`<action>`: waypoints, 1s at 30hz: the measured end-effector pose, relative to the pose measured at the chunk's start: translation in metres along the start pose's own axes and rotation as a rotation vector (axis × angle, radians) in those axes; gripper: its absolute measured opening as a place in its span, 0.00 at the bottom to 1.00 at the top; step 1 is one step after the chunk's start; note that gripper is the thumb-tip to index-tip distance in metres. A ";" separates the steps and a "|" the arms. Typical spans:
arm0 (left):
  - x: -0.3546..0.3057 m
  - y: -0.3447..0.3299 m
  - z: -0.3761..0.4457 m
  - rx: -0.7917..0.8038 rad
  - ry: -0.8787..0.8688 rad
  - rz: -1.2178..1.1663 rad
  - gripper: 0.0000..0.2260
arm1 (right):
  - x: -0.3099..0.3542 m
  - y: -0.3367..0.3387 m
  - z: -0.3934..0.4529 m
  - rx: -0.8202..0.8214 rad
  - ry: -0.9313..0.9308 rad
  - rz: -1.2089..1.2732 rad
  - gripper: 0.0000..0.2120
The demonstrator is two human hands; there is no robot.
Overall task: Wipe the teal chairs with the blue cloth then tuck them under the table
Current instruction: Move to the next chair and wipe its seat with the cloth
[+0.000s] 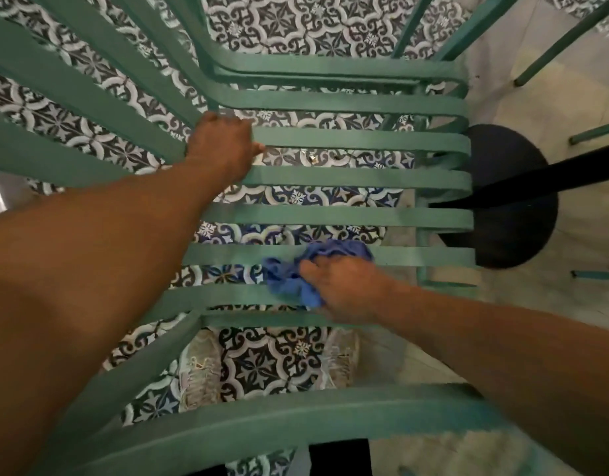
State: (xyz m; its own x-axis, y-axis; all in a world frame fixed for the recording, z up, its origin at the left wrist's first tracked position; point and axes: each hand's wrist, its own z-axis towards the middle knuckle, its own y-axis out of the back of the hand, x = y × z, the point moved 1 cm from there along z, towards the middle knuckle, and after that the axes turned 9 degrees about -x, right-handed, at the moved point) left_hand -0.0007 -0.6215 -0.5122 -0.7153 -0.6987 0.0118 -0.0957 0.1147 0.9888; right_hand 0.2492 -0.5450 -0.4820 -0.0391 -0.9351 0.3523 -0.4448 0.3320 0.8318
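The wiping step is in hand, and the tucking has not begun. Seen from above, the teal chair [347, 180] fills the view, its slatted seat running across the middle and its curved back rail passing at 6 o'clock, close under the camera. The right hand [344, 290] sits at about 5 o'clock on the seat, its fingers curled round the bunched blue cloth [289, 280] and pressing it onto the slats nearest the back rail; the cloth pokes out toward 10 o'clock of the knuckles and touches two neighbouring slats. The left hand [224, 146] lies at about 11 o'clock, closed in a fist over the left end of a slat further forward, where the seat meets the side frame, which looks like a steadying hold on the chair. Through the gaps show the patterned floor tiles [296, 29] and a pair of pale shoes [200, 369] below the back rail. At 3 o'clock a dark round base [502, 201] with a dark post rising from it stands on paler floor just beside the seat's front edge; I judge this to be the foot of the counter, so the chair faces its place already. More teal legs cross the top right corner, probably another chair. The next move calls for dragging the cloth along each remaining slat toward 12 o'clock and 3 o'clock, then the back rail and the frame. After that both hands would have to grip the back and push the chair toward 3 o'clock.
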 end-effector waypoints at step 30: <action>-0.003 0.004 -0.008 0.026 0.010 0.065 0.24 | -0.102 0.036 -0.129 -0.223 -0.561 0.095 0.14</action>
State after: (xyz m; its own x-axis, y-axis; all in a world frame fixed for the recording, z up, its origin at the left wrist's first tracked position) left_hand 0.0066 -0.6252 -0.5065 -0.7138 -0.6960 0.0772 -0.0675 0.1781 0.9817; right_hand 0.3529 -0.4216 -0.4325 -0.5621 -0.8024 0.2004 -0.2201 0.3787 0.8990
